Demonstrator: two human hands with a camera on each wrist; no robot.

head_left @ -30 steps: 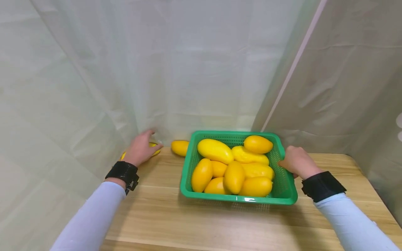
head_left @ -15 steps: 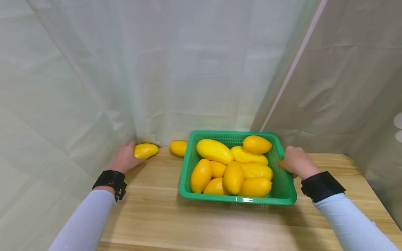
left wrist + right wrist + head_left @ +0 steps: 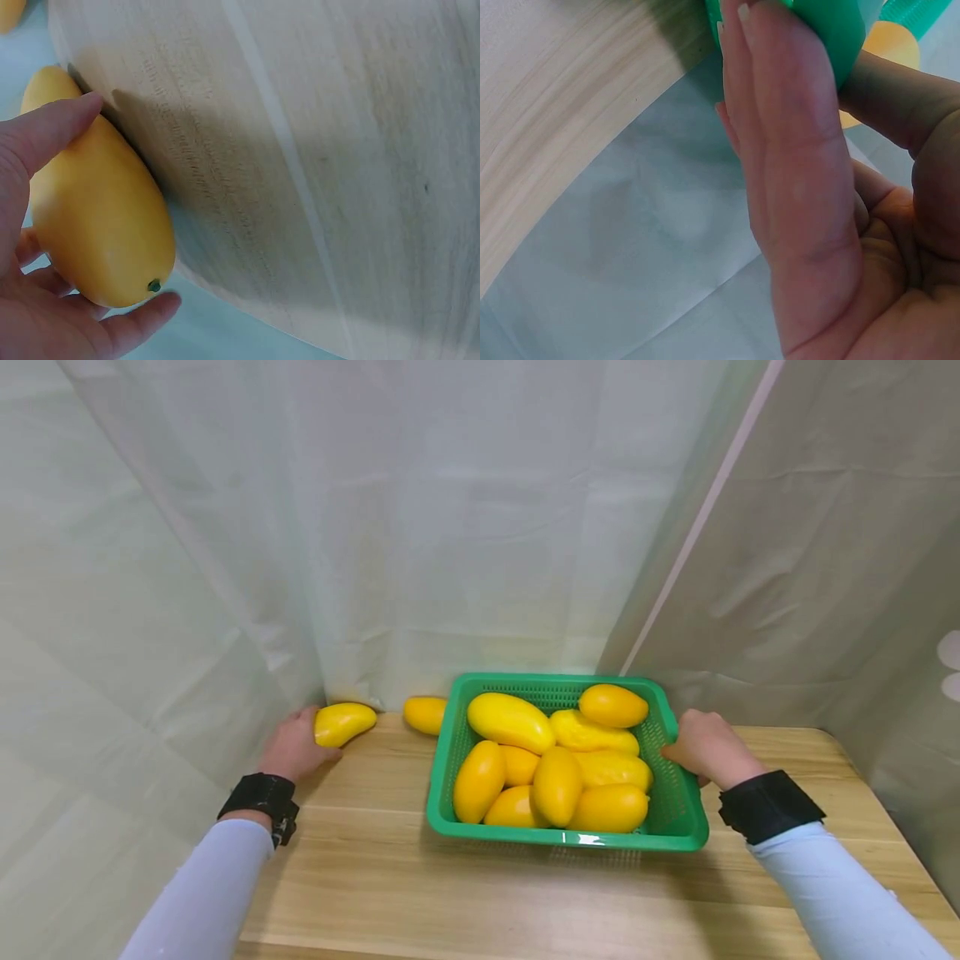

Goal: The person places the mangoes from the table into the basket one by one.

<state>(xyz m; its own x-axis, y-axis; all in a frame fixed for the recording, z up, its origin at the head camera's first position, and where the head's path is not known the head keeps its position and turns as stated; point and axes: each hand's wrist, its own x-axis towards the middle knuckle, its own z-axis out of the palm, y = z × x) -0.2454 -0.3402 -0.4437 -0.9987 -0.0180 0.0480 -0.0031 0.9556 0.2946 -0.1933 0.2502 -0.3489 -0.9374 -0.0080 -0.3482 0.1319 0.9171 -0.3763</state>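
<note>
My left hand (image 3: 309, 737) grips a yellow mango (image 3: 345, 723) at the table's far left corner, close to the curtain. In the left wrist view the mango (image 3: 97, 217) lies in my palm, with the thumb (image 3: 52, 124) over its top at the table's edge. My right hand (image 3: 701, 747) holds the right rim of a green plastic basket (image 3: 678, 831). The fingers (image 3: 780, 112) lie straight along the outside of the rim (image 3: 825, 30) and the thumb is on the inside. Several yellow mangoes (image 3: 555, 781) fill the basket.
One loose mango (image 3: 425, 713) lies on the wooden table (image 3: 465, 893) between my left hand and the basket's left wall. Pale curtains (image 3: 465, 527) close in the back and both sides. Bare wood stretches in front of the basket.
My left hand went from covering the mango with its palm to gripping it from the left side, and the mango has shifted slightly left. The right hand and basket have stayed put.
</note>
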